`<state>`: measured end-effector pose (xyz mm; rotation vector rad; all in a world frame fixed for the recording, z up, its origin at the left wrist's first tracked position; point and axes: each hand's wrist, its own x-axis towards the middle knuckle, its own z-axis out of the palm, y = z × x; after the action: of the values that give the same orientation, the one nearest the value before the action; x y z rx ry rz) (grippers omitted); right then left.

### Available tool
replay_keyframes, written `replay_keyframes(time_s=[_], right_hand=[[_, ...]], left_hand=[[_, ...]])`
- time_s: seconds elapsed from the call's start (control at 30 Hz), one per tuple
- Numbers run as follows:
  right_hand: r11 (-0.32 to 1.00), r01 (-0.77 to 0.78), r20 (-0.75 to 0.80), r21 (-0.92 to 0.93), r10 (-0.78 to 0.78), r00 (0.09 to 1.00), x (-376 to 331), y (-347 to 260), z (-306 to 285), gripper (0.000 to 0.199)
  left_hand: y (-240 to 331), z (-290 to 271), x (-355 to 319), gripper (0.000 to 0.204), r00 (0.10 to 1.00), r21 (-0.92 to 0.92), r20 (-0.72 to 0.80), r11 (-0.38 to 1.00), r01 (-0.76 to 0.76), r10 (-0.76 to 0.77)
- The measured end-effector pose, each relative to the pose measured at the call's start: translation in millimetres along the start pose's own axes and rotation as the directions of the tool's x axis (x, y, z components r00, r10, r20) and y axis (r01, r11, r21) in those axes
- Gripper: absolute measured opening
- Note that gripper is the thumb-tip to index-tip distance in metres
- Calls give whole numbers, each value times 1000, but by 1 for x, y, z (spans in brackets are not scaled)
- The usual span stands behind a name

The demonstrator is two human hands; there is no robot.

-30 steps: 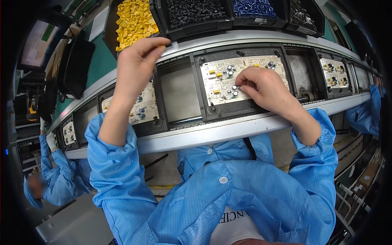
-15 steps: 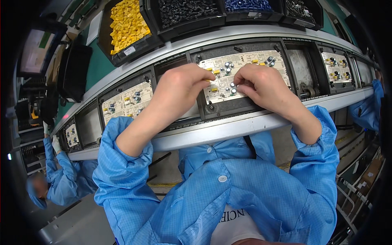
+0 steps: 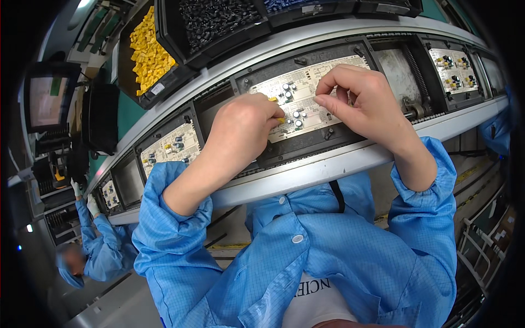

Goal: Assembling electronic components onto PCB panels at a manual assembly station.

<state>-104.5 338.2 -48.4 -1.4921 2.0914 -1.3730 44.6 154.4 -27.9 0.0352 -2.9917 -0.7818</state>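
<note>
— Blue, thin-woven sleeves in the foreground, forearms reaching up and over the grey rail (image 3: 350, 158) of a curved conveyor line. Left hand (image 3: 240, 128) closed in a pinch on a small yellow component (image 3: 276, 109), pressed down at the near-left part of the pale circuit board (image 3: 306, 93) lying in its black carrier (image 3: 306, 139).

— And the right?

— Right hand (image 3: 361, 101) curled over the right half of the same board, thumb and forefinger drawn together; whether anything sits between them, impossible to tell.

— Advice for the seating?

— Probably best kept upright, leads lined up with their holes before any pressure, then pushed straight down, clear of the silver-topped capacitors (image 3: 290, 95) just beside it. Right hand well placed to steady the board.

— Beyond the hands?

— No desk as such, only the belt: more boards in black carriers left (image 3: 172, 147) and right (image 3: 454, 68), some already carrying parts. Above the line, black bins, one heaped with yellow pieces (image 3: 145, 52), another full of dark parts (image 3: 219, 19). Far left, a monitor (image 3: 46, 98) on a stand, and a co-worker in matching blue (image 3: 98, 246) bent over the same line, gloved hand (image 3: 92, 205) raised to it.
</note>
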Motion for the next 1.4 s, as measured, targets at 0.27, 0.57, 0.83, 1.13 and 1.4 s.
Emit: replay_keyframes(time_s=[0.27, 0.57, 0.83, 1.13, 1.4], right_hand=[[999, 40, 0, -10, -40, 999, -4, -3, -3, 8], [1000, 14, 8, -4, -14, 1000, -3, 1, -7, 7], [991, -130, -179, 21, 132, 975, 0, 30, -51, 7], [869, -435, -136, -235, 414, 900, -2, 59, -81, 21], [907, -383, -84, -174, 374, 924, -5, 78, -85, 19]], left_hand=[[6, 8, 7, 5, 999, 124, 0, 991, -46, 46], [18, 17, 14, 6, 994, 281, 18, 953, -108, 108], [6, 7, 12, 2, 979, 200, -105, 968, -151, 174], [-89, -52, 96, 19, 889, 277, -442, 923, 266, -124], [-87, -45, 145, 19, 950, 352, -256, 898, 264, -180]])
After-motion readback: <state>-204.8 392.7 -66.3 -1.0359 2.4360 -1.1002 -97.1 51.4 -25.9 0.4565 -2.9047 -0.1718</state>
